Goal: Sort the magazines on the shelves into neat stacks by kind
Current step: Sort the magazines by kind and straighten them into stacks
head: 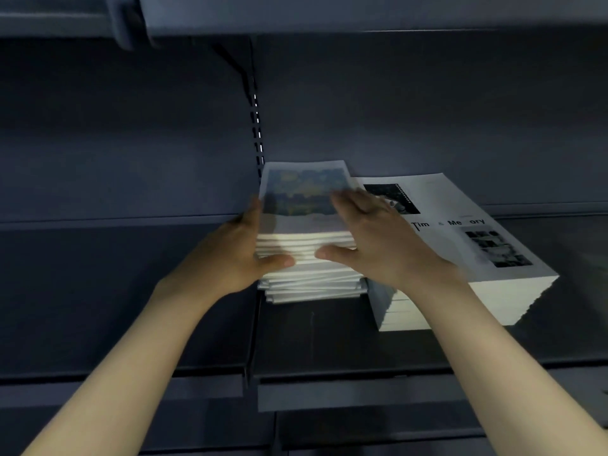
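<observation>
Shelf (329,340): colour-cover magazine stack (309,258) flanked by left hand (230,255) and right hand (378,245), fingers straight; black-and-white magazine stack (477,251) set just beside, rightward.

Both bare forearms reaching forward. Left hand (227,255) flat, fingers straight, thumb extended rightward. Right hand (371,238) flat, fingers straight, thumb extended leftward.

Dark slotted upright (257,133) at the back panel (427,110), angled bracket (232,59) above
</observation>
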Demonstrator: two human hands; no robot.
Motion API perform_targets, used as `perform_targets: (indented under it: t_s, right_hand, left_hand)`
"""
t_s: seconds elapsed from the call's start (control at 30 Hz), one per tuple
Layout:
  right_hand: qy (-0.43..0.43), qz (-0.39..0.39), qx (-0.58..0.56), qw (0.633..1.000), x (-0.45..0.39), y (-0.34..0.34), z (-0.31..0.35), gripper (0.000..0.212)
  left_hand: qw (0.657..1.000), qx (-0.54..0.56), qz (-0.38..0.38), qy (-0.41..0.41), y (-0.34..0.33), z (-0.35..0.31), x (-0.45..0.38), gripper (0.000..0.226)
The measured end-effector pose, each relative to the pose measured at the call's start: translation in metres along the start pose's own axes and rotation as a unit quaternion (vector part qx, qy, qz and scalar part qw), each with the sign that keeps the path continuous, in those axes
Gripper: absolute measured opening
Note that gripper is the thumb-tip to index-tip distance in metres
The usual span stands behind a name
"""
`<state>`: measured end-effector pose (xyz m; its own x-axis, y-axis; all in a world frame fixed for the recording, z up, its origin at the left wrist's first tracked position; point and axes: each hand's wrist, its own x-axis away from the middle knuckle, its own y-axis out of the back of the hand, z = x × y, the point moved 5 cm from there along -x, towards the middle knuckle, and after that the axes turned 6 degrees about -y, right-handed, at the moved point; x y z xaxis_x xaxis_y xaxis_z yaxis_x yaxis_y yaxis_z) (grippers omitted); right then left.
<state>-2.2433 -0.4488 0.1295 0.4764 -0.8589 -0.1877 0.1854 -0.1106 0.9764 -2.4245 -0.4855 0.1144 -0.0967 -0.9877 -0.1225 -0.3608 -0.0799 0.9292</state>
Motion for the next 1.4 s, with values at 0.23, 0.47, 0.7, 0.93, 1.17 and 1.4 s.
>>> perform_targets:
  t_s: [0.23,0.47,0.7,0.93,1.17,1.4]
  right_hand:
    - [-0.113,0.045,0.019,0.992,-0.001,0.000,-0.020,0.109]
    - [-0.106,0.001,-0.016,0.994,0.002,0.005,-0.031,0.069]
    - [-0.076,-0.020,0.021,0.997,-0.001,0.018,-0.023,0.062]
    - [-0.081,-0.071,-0.005,0.994,0.005,0.011,-0.025,0.065]
    - [-0.086,-0.071,-0.057,0.992,0.011,0.003,-0.026,0.058]
    - [-0.100,-0.076,-0.082,0.989,0.015,0.001,-0.028,0.055]
  left_hand:
    - [0.991,-0.110,-0.035,0.062,0.008,-0.003,0.004,0.070]
    - [0.978,-0.187,-0.080,0.041,0.025,-0.017,0.002,0.064]
    - [0.971,-0.225,-0.071,0.036,0.021,-0.022,-0.001,0.065]
    - [0.974,-0.193,-0.105,0.045,0.015,-0.019,0.010,0.068]
    - [0.964,-0.206,-0.168,0.000,0.011,-0.010,0.009,0.081]
    - [0.964,-0.196,-0.178,0.010,0.006,-0.010,0.016,0.080]
